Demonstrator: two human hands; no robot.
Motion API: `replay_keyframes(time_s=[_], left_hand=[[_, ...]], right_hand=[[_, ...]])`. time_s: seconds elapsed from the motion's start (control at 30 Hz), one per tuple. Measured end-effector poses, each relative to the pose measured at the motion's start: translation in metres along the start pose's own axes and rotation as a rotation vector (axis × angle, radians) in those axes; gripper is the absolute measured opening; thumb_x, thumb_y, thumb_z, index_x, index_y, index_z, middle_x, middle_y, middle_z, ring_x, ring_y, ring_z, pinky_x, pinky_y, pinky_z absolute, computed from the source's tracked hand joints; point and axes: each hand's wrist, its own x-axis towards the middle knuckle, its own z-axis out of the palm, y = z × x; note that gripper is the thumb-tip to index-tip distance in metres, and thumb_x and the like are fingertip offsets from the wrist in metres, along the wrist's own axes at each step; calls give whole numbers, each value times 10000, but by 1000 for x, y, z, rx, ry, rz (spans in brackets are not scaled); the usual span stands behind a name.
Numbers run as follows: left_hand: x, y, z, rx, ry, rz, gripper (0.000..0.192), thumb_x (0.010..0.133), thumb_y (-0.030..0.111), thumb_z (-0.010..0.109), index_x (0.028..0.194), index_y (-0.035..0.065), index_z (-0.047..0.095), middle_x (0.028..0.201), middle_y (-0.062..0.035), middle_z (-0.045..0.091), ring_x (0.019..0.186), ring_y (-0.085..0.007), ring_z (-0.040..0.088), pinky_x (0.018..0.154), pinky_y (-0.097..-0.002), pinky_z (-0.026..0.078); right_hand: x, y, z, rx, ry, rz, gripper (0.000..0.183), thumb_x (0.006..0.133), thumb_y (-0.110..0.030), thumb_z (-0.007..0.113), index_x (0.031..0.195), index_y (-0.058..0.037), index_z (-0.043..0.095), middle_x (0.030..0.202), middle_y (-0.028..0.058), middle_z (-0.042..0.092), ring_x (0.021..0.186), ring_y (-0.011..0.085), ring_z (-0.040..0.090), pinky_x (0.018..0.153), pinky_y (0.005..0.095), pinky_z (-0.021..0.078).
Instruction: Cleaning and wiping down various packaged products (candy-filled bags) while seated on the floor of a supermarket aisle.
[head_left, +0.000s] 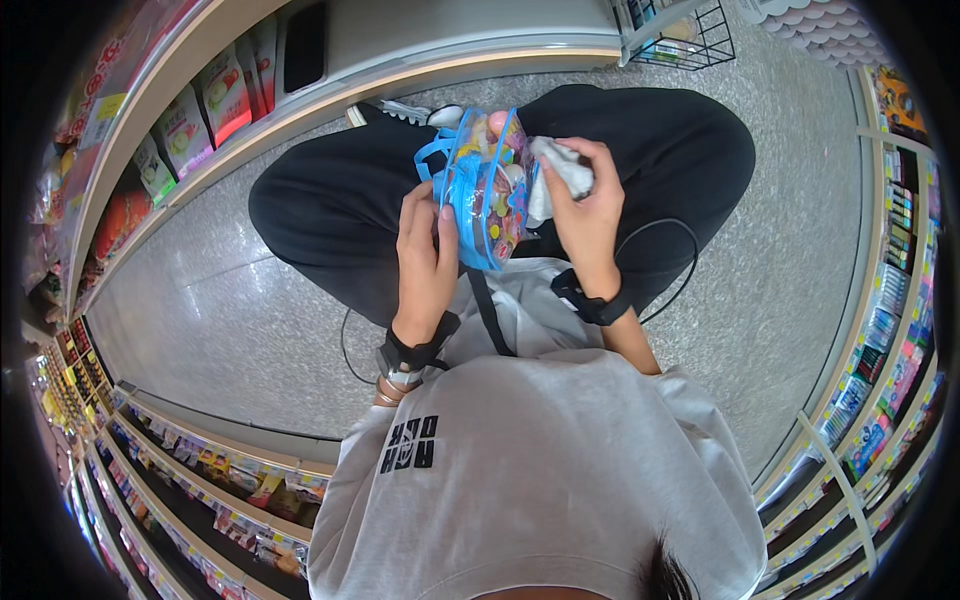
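Observation:
A small clear plastic bag with blue trim (472, 202) stands between my crossed legs, filled with colourful small items that look like sweets. Its blue handle strap points left. My left hand (427, 240) grips the bag's near left side, thumb on the blue edge. In my right hand (589, 202) is a crumpled whitish cloth (561, 176), pinched between thumb and fingers. The cloth is against or very close to the bag's right face; whether it touches cannot be told.
A dark smartphone (305, 45) lies on the shelf ahead, beside several upright snack pouches (225, 94). A black wire basket (697, 37) is at the far right. Stocked shelves (885, 300) run along the right, more (225, 487) behind left. Thin black cables (694, 251) trail by my wrists.

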Motion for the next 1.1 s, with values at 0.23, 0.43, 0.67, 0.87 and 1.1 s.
replay_keyframes(time_s=[0.23, 0.43, 0.67, 0.87, 1.1], left_hand=[[0, 4, 11, -80, -20, -70, 352, 1086, 183, 352, 1241, -65, 547, 1171, -198, 617, 1044, -264, 602, 923, -344, 461], [9, -1, 4, 48, -5, -177, 268, 1054, 121, 429, 1197, -69, 554, 924, -265, 614, 827, -382, 616, 753, -399, 486], [10, -4, 2, 38, 44, -166, 243, 1046, 134, 464, 1133, -56, 587, 841, -245, 622, 686, -346, 593, 655, -381, 485], [15, 6, 7, 74, 27, -162, 231, 1037, 121, 486, 1128, -62, 595, 836, -248, 626, 658, -324, 582, 631, -372, 476], [28, -6, 6, 12, 110, -196, 287, 1043, 163, 528, 818, -6, 472, 573, -90, 413, 519, -88, 355, 449, -314, 295]], right_hand=[[-8, -11, 38, 97, 17, -115, 313, 764, 91, 631, 1061, -6, 654, 996, 172, 651, 907, 355, 661, 804, 364, 520], [-39, -17, 15, 198, -418, -106, 446, 727, 126, 576, 1138, -29, 656, 1095, 154, 645, 1016, 362, 649, 890, 393, 517], [-40, -13, -6, 147, -516, -159, 451, 689, 167, 560, 1075, -19, 701, 1041, 141, 671, 1004, 296, 672, 883, 368, 527], [-6, -18, 21, 156, -261, -161, 466, 679, 167, 562, 1086, -16, 698, 1071, 136, 658, 990, 296, 665, 863, 346, 519], [-43, -2, 1, 130, -552, -185, 587, 625, 222, 481, 1115, -21, 696, 1100, 130, 639, 1033, 317, 639, 903, 373, 509]])
